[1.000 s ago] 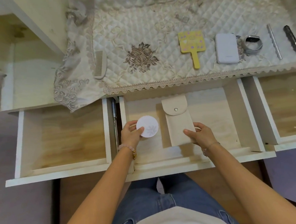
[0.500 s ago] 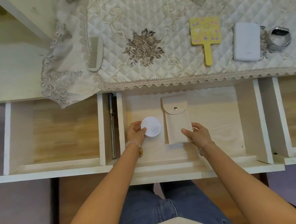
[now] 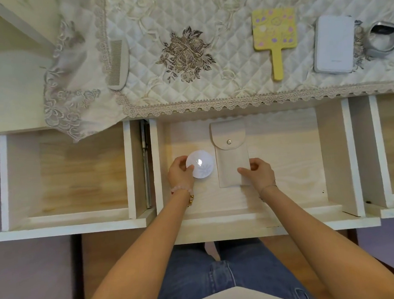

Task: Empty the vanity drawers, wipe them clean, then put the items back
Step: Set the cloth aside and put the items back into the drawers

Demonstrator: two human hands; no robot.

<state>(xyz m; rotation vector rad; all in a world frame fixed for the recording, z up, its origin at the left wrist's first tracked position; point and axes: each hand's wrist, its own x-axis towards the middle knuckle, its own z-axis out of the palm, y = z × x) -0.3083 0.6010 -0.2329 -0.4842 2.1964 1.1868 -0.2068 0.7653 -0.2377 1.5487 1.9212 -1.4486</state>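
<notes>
- Little has moved over the last second: the left hand (image 3: 181, 172) still has its fingers curled round the edge of the round white case (image 3: 200, 165), and the right hand (image 3: 258, 174) still pinches the pouch (image 3: 230, 151) at its near right corner.
- Both things lie flat, side by side, on the floor of the middle drawer (image 3: 243, 220), where they were.
- The view has drawn closer; the comb (image 3: 118, 65), hand mirror (image 3: 274, 34), white box (image 3: 333, 44) and watch (image 3: 383, 39) remain on the cloth-covered surface (image 3: 233, 83).
- Judgement: with nothing lifted yet, I cannot tell whether these two are being taken out or set back.

Soft warm light, sharp, bowed edges
</notes>
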